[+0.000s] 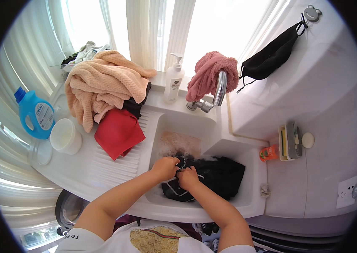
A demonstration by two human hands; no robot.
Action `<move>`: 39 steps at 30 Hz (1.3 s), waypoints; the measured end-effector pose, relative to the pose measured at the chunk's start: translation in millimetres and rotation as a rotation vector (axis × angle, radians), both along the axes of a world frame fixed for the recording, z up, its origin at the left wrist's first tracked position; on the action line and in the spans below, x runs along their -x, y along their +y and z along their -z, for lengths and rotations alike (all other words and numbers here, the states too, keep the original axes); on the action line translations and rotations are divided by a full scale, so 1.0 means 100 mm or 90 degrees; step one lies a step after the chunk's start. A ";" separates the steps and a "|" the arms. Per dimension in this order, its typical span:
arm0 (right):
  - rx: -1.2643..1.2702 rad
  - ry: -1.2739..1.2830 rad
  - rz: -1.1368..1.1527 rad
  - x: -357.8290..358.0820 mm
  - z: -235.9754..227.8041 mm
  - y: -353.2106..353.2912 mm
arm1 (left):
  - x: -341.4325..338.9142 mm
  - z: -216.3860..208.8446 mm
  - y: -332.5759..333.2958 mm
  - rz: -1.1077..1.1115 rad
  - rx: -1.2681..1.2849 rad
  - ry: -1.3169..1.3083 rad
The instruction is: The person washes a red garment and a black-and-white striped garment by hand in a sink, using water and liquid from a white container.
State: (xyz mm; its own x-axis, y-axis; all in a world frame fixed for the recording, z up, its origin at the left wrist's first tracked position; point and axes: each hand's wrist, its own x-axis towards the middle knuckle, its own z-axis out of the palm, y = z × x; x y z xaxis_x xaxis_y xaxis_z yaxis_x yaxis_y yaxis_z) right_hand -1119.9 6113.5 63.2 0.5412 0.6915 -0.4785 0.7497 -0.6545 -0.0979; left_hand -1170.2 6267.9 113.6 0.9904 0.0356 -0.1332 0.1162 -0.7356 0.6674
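Observation:
A black garment (pixel 223 175) with thin white lines lies wet in the white sink (pixel 252 185), partly in soapy water (pixel 180 143). My left hand (pixel 166 168) grips a bunched part of it near the sink's left wall. Close beside it, my right hand (pixel 187 178) is closed on the same cloth. The fingers of both hands are partly hidden by the fabric and by each other. Left of the basin, a red cloth (pixel 120 134) rests on the ribbed washboard (pixel 113 168).
Peach towels (pixel 106 82) are heaped at the back left. Nearby stand a blue detergent bottle (pixel 37 113) and a white tub (pixel 65 136). Behind the basin are a pump bottle (pixel 173 80) and a faucet (pixel 220 90) draped with a pink towel (pixel 212 74). A sponge holder (pixel 290 141) hangs at right.

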 end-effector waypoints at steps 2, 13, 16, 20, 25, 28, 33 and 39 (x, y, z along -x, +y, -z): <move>-0.117 0.079 0.086 -0.02 0.01 -0.07 | -0.05 0.16 -0.10 0.040 -0.081 0.120; -0.819 0.395 0.290 -0.80 -1.39 -0.18 | -0.45 0.08 0.36 -0.044 0.308 0.053; -0.891 0.489 0.451 -1.13 -1.14 -0.23 | -0.64 -0.45 0.52 -0.318 0.727 -0.076; -0.645 0.129 0.363 -1.29 -0.55 -0.19 | -0.90 -0.51 0.58 -0.332 0.469 0.001; -0.386 -0.026 0.328 -1.04 0.11 0.15 | -1.09 0.27 0.27 -0.272 0.023 0.077; -0.146 -0.020 0.273 -0.87 0.38 0.23 | -1.07 0.64 -0.05 -0.185 -0.148 0.307; 0.047 0.034 0.251 -1.04 0.47 0.44 | -1.10 1.05 -0.03 -0.188 -0.098 0.344; -0.482 0.105 0.342 -0.78 0.50 0.34 | -0.99 0.85 -0.14 -0.608 0.358 0.143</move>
